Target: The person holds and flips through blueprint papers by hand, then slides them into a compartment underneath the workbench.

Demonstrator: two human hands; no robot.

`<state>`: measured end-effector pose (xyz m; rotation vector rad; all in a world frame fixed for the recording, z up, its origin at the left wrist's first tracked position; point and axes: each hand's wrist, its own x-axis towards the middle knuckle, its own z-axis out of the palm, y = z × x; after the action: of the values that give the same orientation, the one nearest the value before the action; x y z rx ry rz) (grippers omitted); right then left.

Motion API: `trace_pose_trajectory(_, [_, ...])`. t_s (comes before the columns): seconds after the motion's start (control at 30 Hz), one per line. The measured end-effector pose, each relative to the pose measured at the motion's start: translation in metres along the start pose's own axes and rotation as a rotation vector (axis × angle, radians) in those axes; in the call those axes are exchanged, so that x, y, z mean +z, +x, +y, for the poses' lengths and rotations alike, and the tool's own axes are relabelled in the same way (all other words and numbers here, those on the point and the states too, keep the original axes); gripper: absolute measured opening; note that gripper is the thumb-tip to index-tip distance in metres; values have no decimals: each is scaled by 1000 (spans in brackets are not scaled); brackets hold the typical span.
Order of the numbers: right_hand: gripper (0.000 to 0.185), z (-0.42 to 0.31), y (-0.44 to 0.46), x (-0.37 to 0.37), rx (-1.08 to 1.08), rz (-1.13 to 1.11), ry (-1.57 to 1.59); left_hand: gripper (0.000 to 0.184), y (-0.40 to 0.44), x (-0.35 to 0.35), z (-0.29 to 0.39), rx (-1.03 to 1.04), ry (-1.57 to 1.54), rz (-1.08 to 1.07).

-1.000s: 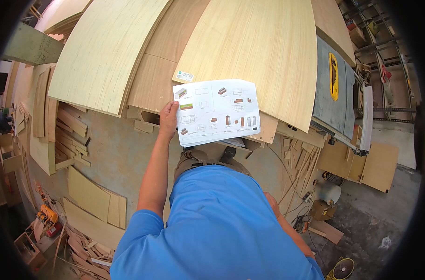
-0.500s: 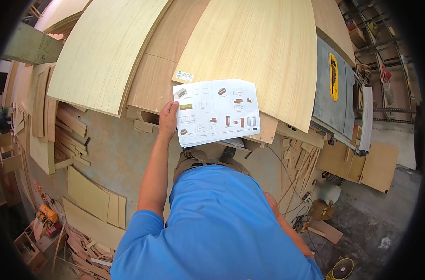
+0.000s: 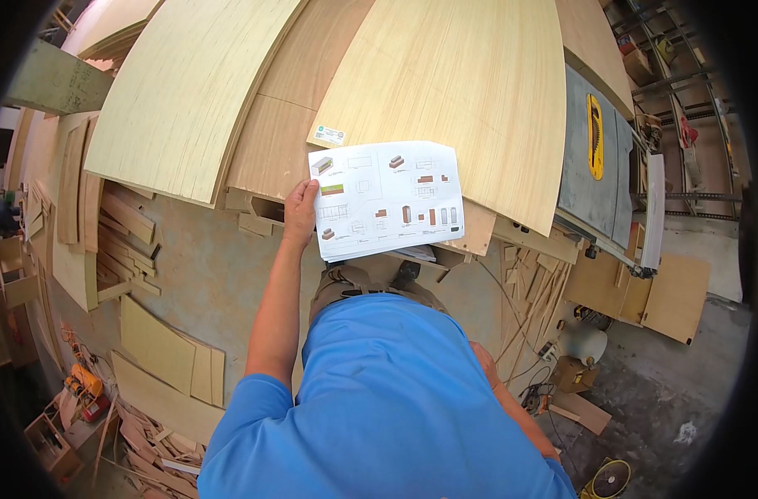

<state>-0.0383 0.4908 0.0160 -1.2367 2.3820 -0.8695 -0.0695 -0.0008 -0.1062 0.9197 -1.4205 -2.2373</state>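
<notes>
My left hand (image 3: 301, 209) is closed on the left edge of a printed drawing sheet (image 3: 396, 200), held in front of my waist. Small coloured pictures of furniture and line drawings cover the sheet, and more paper shows beneath its lower edge. Behind it lies a large pale plywood sheet (image 3: 454, 83) with a small label (image 3: 329, 135) near its front corner. Down at my right side is my right hand (image 3: 482, 359), mostly hidden by the blue shirt, so its fingers do not show.
Another plywood sheet (image 3: 188, 91) lies to the left. At the right stands a table saw (image 3: 574, 175) with a yellow blade insert (image 3: 595, 137). Wood offcuts (image 3: 125, 241) are stacked at the left, and cables (image 3: 533, 382) run over the floor at the right.
</notes>
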Motion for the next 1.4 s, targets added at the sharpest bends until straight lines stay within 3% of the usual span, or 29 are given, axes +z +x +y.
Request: trace_pose_trajectory(1.4, [27, 2, -2, 2, -18, -1, 25, 33, 4, -4, -5, 4, 18, -19])
